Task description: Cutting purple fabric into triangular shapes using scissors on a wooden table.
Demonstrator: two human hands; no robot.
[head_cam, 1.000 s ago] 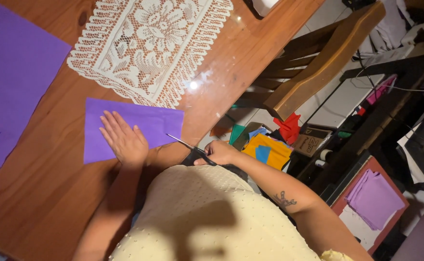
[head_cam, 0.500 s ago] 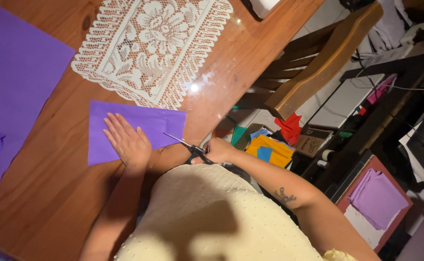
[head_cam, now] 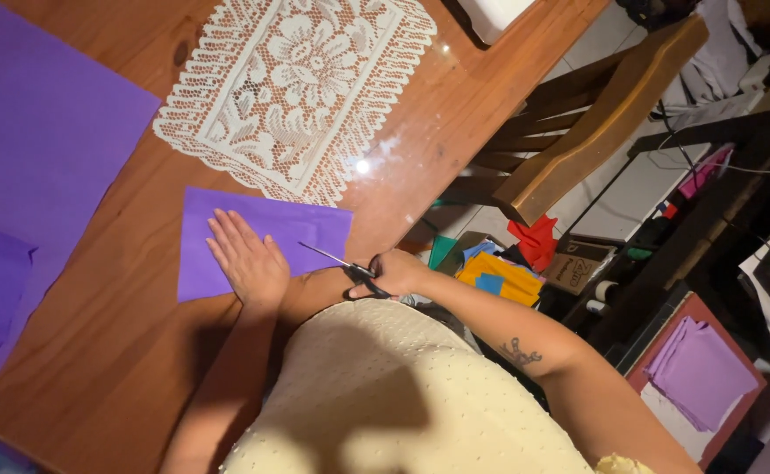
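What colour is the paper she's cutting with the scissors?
Purple. The paper lies flat under the left hand, seen in the head view.

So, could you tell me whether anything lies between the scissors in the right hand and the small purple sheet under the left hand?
Nothing visible does. The right hand holds the scissors with the blades already over the edge of the small purple sheet, which the left hand presses flat on the wooden table. The lace doily lies beyond the sheet.
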